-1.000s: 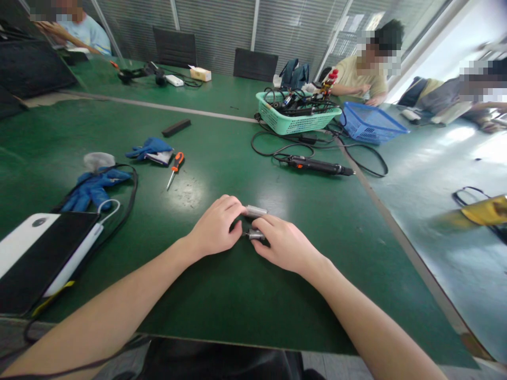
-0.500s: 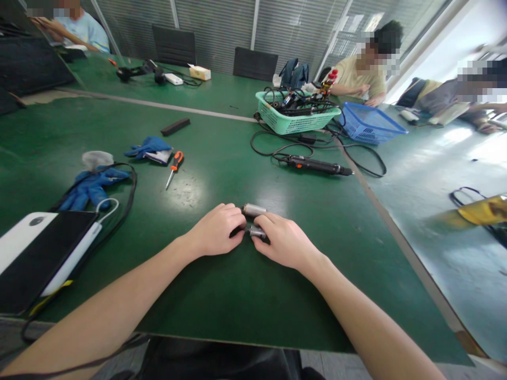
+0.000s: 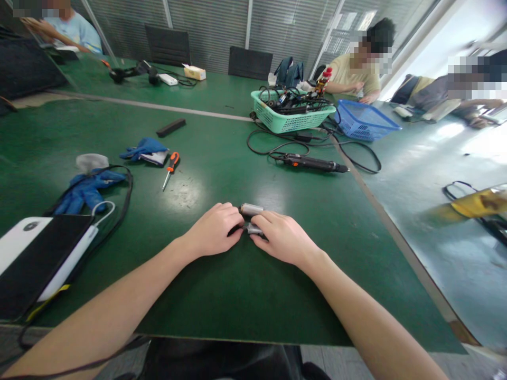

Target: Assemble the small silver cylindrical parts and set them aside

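Observation:
My right hand (image 3: pixel 285 238) is closed, its thumb and forefinger gripping a small silver metal cylinder (image 3: pixel 254 229) just above the green table. Facing it from the left, my left hand (image 3: pixel 217 230) has its fingers curled in a pinch at the cylinder's left end. A dark bit shows between those fingertips, too small and hidden to name. Just beyond the fingertips, a second, slightly longer silver cylinder (image 3: pixel 252 209) lies sideways; my hands partly cover its surroundings.
An orange-handled screwdriver (image 3: pixel 171 170), blue gloves (image 3: pixel 87 191) and a white-and-black device (image 3: pixel 47 258) lie to the left. Farther right are a corded electric screwdriver (image 3: pixel 315 163), a green basket (image 3: pixel 291 121) of cables and a blue basket (image 3: pixel 368 124). Other people sit around the tables.
The whole view has shifted slightly, with the background sliding left. Both hands keep nearly the same pose around the lower cylinder, with only slight finger movement.

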